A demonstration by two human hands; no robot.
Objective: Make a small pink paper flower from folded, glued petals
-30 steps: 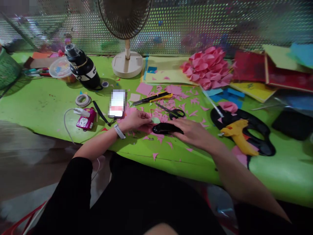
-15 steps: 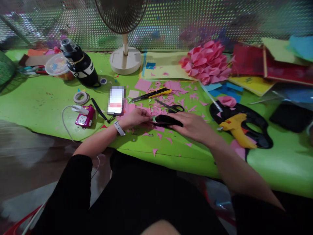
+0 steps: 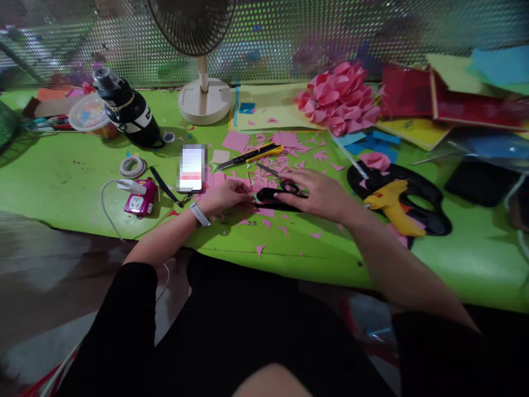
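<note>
Stapler (image 3: 265,194) is lying under half-open R hand (image 3: 326,190), thumb touching; L hand (image 3: 229,196) is pinching, can't tell on what. Pink scraps (image 3: 286,138) are showing cutting done; stapling's prob ongoing.

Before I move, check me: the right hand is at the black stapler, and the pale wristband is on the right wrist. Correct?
Not quite: the head view shows the pale wristband on the left wrist. The right hand is at the black stapler, as you said.
</note>
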